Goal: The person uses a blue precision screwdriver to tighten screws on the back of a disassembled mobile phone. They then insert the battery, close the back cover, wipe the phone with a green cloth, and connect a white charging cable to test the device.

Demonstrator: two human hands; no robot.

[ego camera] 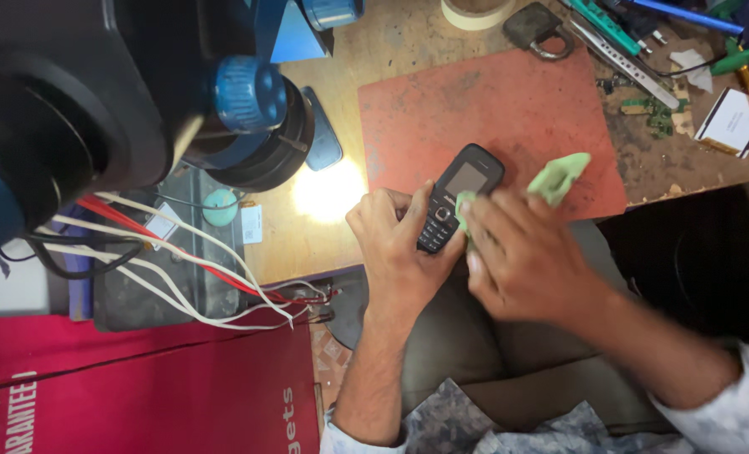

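phone screen (465, 178) dark, rectangular | red sign (139, 395) lower left, white lettering

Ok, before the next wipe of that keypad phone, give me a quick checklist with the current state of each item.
1. Left hand grips the black keypad phone by its side: ok.
2. Right hand presses the green cloth on the phone's keypad edge: ok.
3. Phone screen uncovered and facing up: ok.
4. Phone held above the red mat, clear of the tools at the bench's far edge: ok.
5. Screen free of smears: cannot tell.
6. Wires at the left stay clear of both hands: ok.
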